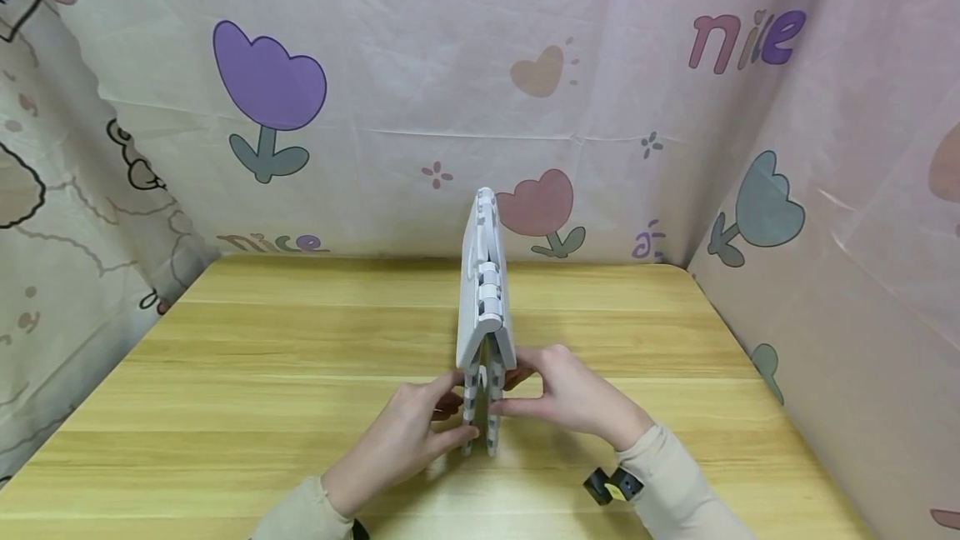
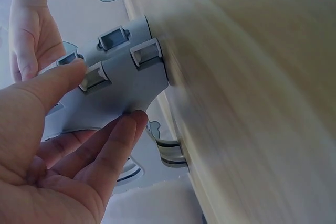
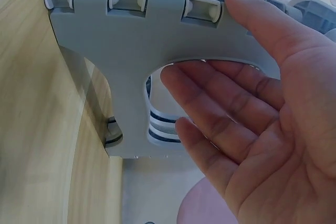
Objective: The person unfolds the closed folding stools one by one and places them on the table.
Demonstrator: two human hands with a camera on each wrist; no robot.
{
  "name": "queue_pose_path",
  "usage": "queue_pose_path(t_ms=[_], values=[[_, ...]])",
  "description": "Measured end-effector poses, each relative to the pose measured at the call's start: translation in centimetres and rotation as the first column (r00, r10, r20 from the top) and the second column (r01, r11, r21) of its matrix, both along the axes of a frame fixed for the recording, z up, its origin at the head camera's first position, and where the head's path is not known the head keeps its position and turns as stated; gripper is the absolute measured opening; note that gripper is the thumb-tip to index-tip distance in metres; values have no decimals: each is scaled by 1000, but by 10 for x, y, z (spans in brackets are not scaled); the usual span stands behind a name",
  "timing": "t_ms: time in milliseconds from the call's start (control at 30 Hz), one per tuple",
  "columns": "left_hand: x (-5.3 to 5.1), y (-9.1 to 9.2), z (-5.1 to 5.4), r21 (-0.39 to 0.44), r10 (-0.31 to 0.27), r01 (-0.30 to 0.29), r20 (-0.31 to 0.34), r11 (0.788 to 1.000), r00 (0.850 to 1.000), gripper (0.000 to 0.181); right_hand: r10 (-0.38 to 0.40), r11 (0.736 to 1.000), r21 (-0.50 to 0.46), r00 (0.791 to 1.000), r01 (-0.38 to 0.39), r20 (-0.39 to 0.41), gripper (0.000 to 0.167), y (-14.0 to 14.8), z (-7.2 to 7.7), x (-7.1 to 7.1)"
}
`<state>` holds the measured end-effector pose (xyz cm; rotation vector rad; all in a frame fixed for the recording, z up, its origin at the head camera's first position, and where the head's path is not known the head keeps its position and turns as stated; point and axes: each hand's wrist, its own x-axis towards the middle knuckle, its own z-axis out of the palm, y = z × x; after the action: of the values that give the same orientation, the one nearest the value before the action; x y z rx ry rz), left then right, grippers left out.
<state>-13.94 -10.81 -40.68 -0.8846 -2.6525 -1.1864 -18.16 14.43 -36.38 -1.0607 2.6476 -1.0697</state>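
beige-sleeved, our left hand (image 1: 405,430) pinches one leg panel (image 2: 123,85) of the folded white stool (image 1: 469,307), standing with hinges toward us and long axis running away, while our right hand (image 1: 570,394) pinches the other panel (image 3: 94,27), midway across a yellow wood-grain table (image 1: 262,407) walled by flower-printed cloth (image 1: 420,65).

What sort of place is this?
Probably a makeshift indoor recording booth: printed fabric surrounds a wood-grain table on three sides, and a small black device sits at the person's right sleeve.
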Motion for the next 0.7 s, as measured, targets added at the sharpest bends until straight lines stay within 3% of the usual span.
queue_pose_path(t_ms=[700], values=[[1, -4, -3, 17, -8, 8, 5, 1000, 1000, 54, -19, 1000, 24, 1000, 19, 1, 41, 14, -1, 2]])
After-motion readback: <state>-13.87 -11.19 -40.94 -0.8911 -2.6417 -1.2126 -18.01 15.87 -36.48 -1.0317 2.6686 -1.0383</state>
